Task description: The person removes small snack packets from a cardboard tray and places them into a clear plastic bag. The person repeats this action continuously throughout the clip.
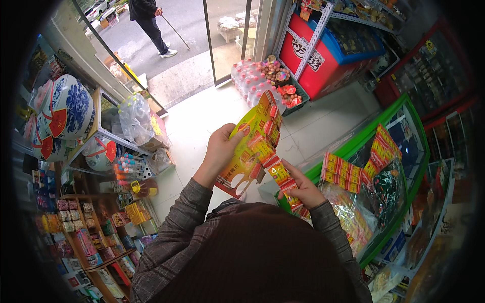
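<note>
My left hand (223, 151) grips the edge of a yellow and red printed cardboard display card (240, 166), thumb on its front. A strip of small red and yellow snack packets (278, 170) runs down from the card's right side. Lower on this strip, my right hand (303, 187) pinches it between thumb and fingers. More joined packets (341, 172) lie at the right on a green-rimmed chest freezer (416, 128), beside a clear plastic bag of similar packets (350, 212). Where the strip meets the card is partly hidden by the packets.
Ahead on the tiled floor stand shrink-wrapped bottles (250, 83) and a dark crate (303, 102) of eggs and red packages. A red and blue freezer (322, 64) is behind them. Shelves (87, 269) with goods and large porcelain jars (74, 108) line the left. Outside the doorway a person (149, 22) holds a cane.
</note>
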